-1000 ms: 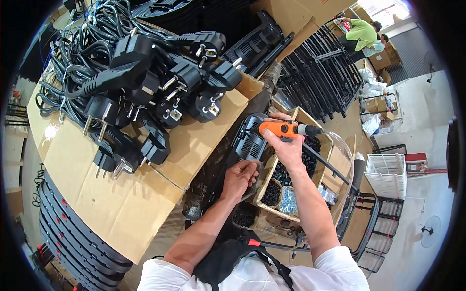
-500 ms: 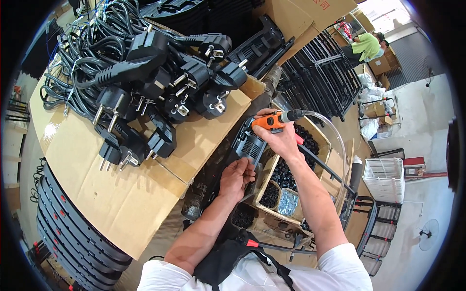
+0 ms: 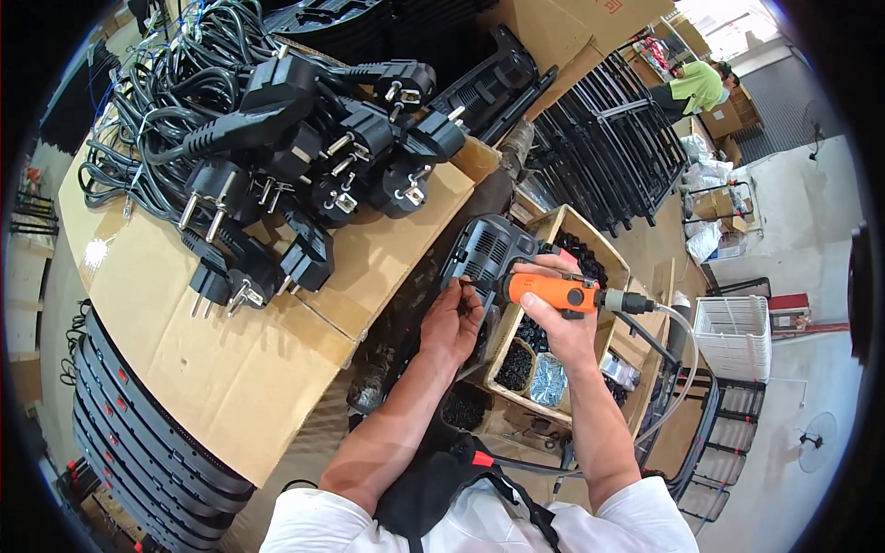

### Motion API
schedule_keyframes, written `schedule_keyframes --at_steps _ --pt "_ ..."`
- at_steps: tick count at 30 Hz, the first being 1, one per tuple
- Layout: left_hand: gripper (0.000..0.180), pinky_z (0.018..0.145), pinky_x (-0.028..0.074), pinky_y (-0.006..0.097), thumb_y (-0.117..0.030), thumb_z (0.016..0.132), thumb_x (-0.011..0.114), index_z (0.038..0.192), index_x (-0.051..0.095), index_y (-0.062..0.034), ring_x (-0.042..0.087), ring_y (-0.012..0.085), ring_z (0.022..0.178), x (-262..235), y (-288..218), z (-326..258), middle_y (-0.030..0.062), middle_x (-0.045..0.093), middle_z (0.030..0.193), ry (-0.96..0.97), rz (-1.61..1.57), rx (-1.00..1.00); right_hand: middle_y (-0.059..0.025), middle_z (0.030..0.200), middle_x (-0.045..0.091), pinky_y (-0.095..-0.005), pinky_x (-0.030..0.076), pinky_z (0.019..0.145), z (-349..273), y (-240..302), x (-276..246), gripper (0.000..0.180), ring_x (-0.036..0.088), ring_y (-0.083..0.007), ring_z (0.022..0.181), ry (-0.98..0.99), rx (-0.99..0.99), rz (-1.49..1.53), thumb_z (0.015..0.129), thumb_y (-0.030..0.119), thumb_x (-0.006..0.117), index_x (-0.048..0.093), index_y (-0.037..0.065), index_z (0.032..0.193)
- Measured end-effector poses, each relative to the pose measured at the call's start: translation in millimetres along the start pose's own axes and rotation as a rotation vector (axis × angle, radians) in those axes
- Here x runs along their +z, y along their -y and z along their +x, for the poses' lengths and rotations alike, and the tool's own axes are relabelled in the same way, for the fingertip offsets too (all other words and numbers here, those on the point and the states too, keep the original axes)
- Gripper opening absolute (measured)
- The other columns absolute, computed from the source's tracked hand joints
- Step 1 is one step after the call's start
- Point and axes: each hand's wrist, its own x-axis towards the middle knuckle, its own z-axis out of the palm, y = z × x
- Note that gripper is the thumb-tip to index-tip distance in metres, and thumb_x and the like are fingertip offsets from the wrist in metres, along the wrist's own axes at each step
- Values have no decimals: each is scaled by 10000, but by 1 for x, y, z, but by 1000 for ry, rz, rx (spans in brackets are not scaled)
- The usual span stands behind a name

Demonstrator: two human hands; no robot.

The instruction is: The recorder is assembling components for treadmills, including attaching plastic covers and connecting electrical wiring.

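Screwdriver (image 3: 551,291) lower vs cardboard (image 3: 230,369).

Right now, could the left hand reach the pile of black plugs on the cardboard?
Probably yes. The left hand rests on the grey part, just beside the cardboard. Nothing stands between it and the black plugs.

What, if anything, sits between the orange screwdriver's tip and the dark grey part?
Nothing visible. The right hand holds the orange screwdriver with its tip against the dark grey part. The left hand steadies the part from below, beside the tip, not across it.
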Motion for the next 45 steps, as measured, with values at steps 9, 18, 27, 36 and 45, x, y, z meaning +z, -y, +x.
schedule_keyframes --at_steps 9,18,27,36,45 --pt "232 662 592 265 -275 1100 608 1157 686 -65 659 126 752 5 1 0 2 668 861 8 71 -22 -173 1263 734 -393 556 1044 -4 3 -5 548 699 -230 1163 -15 30 -10 872 89 838 594 -6 1353" --pt "285 675 573 281 -296 1124 562 1259 648 -60 655 128 788 -2 2 -2 13 669 924 84 44 -38 -164 1266 729 -372 562 1029 3 -3 8 549 694 -218 1159 -29 59 -17 878 86 832 591 -3 1363" --pt "302 782 575 306 -228 1161 450 1291 628 -22 674 149 888 -7 12 -46 53 698 1052 72 378 -51 -161 1276 731 -347 608 946 29 -31 24 524 707 -202 1119 -42 2 -123 894 59 803 590 -7 1369" --pt "326 838 568 293 -188 1139 522 1392 611 -3 682 136 935 -19 -2 -74 98 727 1182 70 642 -75 -128 1218 748 -341 582 965 46 -21 32 482 707 -180 1090 69 -14 -255 860 87 822 648 -3 1300" --pt "344 732 568 255 -305 1095 629 1301 671 -33 685 113 826 -39 -3 -93 59 762 1062 24 510 -157 -63 1095 750 -319 557 906 61 -23 39 323 687 -140 996 113 11 -333 821 101 841 721 19 1109"
